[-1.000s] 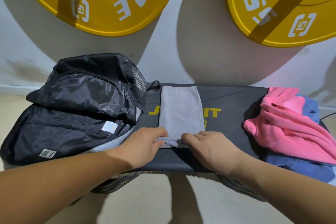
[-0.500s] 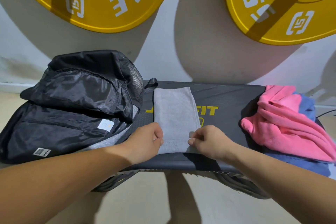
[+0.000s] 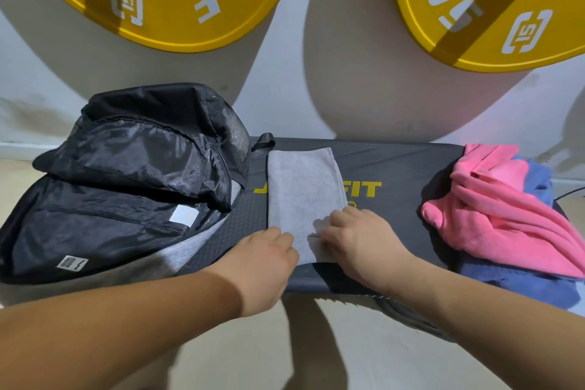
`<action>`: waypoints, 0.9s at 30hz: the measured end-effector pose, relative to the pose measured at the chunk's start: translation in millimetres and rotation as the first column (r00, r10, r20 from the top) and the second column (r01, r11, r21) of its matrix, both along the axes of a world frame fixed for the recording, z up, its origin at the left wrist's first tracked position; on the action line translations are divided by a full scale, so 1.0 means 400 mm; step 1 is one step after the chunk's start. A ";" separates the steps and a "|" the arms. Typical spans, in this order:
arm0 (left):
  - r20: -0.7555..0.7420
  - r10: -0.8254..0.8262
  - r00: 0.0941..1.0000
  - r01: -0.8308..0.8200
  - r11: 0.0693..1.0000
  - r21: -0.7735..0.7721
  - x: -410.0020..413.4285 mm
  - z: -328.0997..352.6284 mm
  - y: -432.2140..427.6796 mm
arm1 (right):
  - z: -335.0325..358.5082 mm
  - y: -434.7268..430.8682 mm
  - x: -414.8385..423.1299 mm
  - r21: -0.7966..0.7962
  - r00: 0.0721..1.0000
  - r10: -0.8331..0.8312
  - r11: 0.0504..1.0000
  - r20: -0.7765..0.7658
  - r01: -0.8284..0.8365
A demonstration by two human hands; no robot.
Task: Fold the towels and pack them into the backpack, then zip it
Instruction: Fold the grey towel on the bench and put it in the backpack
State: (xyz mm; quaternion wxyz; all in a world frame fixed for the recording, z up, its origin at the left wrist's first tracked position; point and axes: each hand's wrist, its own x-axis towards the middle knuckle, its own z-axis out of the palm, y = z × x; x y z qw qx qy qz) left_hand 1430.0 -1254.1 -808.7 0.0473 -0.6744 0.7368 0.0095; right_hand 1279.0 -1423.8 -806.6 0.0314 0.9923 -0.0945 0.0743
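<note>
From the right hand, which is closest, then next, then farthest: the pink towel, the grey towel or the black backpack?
1. Grey towel: under the right hand, touching.
2. Pink towel: just to its right.
3. Black backpack: on the left, beyond the towel.

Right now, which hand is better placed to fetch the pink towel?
Probably right. Both hold the near end of the grey towel; the right hand is nearer the pink towel, the left hand by the backpack.
</note>
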 end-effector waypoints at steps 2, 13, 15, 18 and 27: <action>-0.023 0.010 1.000 -0.011 0.999 -0.045 0.008 -0.015 0.008 | -0.013 0.009 -0.013 -0.105 0.992 0.111 0.988 -0.062 -0.117; -0.533 0.266 0.803 -0.379 0.918 -0.114 0.049 -0.029 -0.006 | -0.011 -0.003 -0.025 0.103 0.998 -0.064 0.993 -0.008 0.065; -0.617 0.326 0.716 -0.470 0.879 -0.080 0.060 -0.033 -0.009 | 0.007 -0.004 -0.007 0.246 0.983 -0.169 0.952 -0.076 0.183; -0.709 0.433 0.557 -0.569 0.820 0.054 0.070 -0.034 -0.022 | 0.027 -0.014 0.016 0.483 0.917 -0.344 0.779 -0.205 0.400; -0.401 0.282 0.872 -0.352 0.929 -0.114 0.071 -0.015 -0.052 | 0.027 -0.052 0.046 0.266 0.935 -0.349 0.897 -0.067 0.354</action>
